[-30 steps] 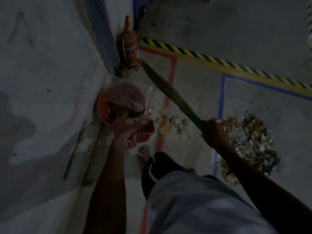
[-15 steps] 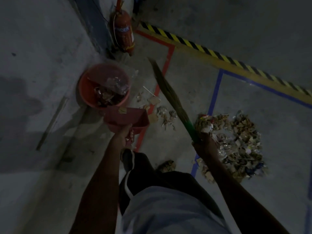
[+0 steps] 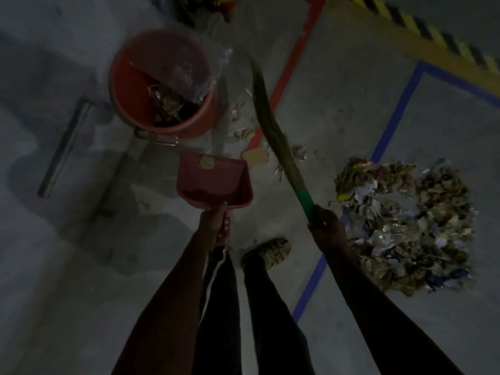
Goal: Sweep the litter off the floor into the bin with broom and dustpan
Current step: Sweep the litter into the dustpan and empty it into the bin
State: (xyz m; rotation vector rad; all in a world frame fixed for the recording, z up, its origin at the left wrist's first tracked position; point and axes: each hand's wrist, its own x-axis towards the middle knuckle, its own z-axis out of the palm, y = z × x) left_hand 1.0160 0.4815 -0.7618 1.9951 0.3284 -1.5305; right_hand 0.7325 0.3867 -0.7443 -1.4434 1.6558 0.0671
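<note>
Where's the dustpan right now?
In the head view the dustpan sits left of centre, held by the left hand, just below the red bin and left of the broom.

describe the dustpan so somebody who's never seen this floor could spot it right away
Find the round red bin at upper left. Just below it, toward the legs, the left hand holds the dustpan. It is flat, scoop-shaped and dark red, with one pale scrap stuck inside.

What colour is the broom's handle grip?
Green, on the broom just above the right hand; head view, the only one.
</note>
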